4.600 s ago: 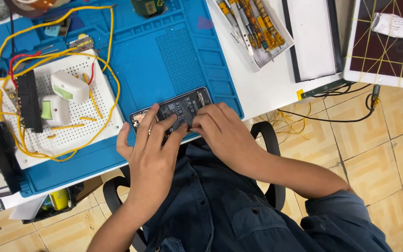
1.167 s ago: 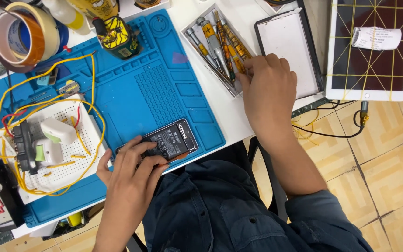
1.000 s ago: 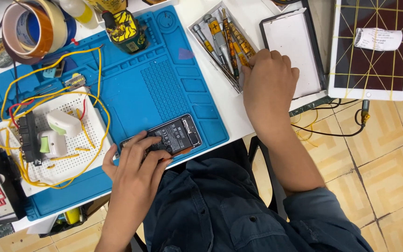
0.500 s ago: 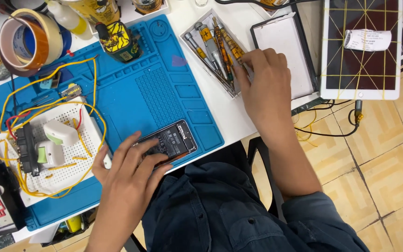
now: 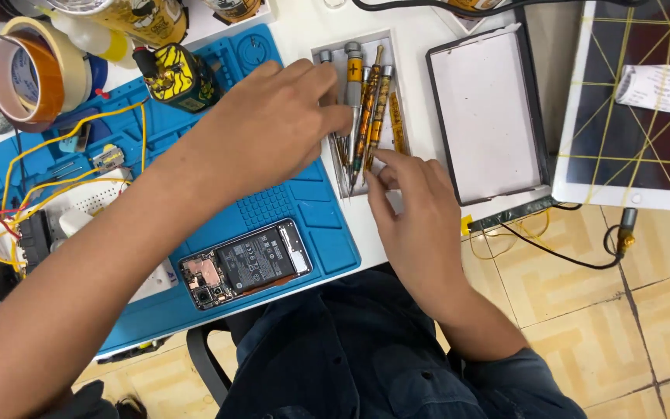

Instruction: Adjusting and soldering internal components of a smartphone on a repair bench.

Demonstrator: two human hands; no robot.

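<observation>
Tray's near end hidden behind both hands — left hand (image 5: 273, 124) loosely curled, right hand (image 5: 412, 209) pinching, both at the screwdrivers (image 5: 370, 109) — actual grasp impossible to tell.

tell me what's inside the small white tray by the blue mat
Several screwdrivers with amber and grey handles lie in the white tray. Both hands, left and right, cover its lower part.

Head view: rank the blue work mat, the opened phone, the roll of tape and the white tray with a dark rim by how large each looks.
1. blue work mat, though arms cover part
2. white tray
3. opened phone and roll of tape: too alike to rank
</observation>
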